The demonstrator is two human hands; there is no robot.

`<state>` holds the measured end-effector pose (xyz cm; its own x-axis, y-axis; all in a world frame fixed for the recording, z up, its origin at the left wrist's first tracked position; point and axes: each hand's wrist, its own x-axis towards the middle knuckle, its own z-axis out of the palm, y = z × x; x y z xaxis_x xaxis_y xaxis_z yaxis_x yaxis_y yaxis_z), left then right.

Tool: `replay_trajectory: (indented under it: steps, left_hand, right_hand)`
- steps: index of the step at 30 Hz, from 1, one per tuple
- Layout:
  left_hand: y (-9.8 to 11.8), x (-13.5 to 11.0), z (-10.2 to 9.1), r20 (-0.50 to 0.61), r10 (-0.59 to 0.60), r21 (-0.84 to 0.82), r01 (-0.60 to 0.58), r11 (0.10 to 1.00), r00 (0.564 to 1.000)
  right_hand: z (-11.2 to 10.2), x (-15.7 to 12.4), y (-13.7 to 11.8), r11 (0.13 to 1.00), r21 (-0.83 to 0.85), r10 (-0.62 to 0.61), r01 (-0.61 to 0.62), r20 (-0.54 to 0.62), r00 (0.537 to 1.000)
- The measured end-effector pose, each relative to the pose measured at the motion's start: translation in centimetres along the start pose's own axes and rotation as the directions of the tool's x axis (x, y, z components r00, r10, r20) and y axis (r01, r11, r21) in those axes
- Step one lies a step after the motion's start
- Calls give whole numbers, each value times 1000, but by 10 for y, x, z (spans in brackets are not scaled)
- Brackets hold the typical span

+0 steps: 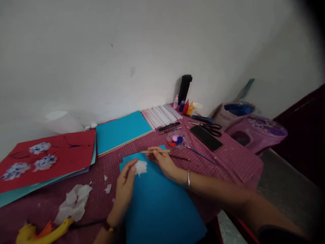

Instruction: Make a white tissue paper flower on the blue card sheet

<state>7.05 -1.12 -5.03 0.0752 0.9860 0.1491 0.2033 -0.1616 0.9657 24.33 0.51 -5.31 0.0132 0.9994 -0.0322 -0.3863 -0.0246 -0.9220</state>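
Observation:
A sheet of blue paper (162, 206) lies in front of me, with a small patch of crumpled white tissue paper (141, 167) near its top. Just left of that patch, my left hand (125, 181) rests with its fingertips at the tissue's edge, fingers slightly bent and apart. Above and to the right, my right hand (162, 161) pinches a tan wooden stick (162, 151), held level, its tapered end pointing left. Beyond the right hand, a clear palette (186, 140) carries pink, red and dark blue paint. A brown paintbrush (180, 157) lies beside the blue paper.
Left stands red paper with tissue flowers (76, 152); torn tissue (74, 203) and a yellow glue gun (48, 234) lie nearer. Behind are blue sheets (122, 130), white strips (161, 117) and paint bottles (186, 106). A phone (206, 138) and scissors (210, 128) lie right.

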Motion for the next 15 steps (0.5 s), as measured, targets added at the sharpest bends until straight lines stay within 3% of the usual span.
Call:
replay_trajectory:
  steps: [2, 4, 7, 11, 15]
  left_hand:
    - [3, 16, 1, -153, -123, -349, 62, 935, 981]
    - [4, 34, 5, -207, -171, -489, 50, 871, 963]
    - [1, 47, 18, -286, -198, -466, 44, 883, 937]
    - [-3, 37, 37, -378, -195, -397, 31, 917, 905]
    - [1, 28, 36, -490, -213, -360, 27, 933, 845]
  right_hand:
    - [8, 6, 4, 999, -19, -38, 38, -13, 999]
    - [18, 14, 11, 991, -66, -115, 113, -33, 993]
    - [34, 20, 23, 970, -144, -207, 195, -72, 976]
    - [51, 18, 32, 942, -176, -295, 284, -35, 955]
    - [49, 19, 31, 959, -132, -262, 252, -61, 963]
